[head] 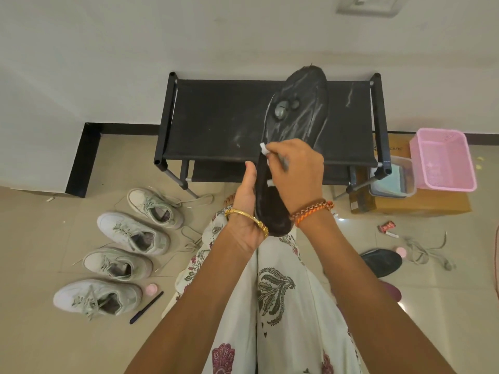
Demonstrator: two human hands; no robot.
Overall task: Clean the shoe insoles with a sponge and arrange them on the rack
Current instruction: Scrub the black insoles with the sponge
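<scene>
A long black insole streaked with white foam is held up over the black shoe rack. My left hand grips its heel end from the left side, thumb up along the edge. My right hand presses a small white sponge against the middle of the insole, fingers curled round it. Only bits of the sponge show between the fingers. A second dark insole lies on the floor at the right.
Several white sneakers lie in a row on the floor at the left, with a pen near them. A pink basket, a clear tub and a cardboard box stand right of the rack. Loose laces lie nearby.
</scene>
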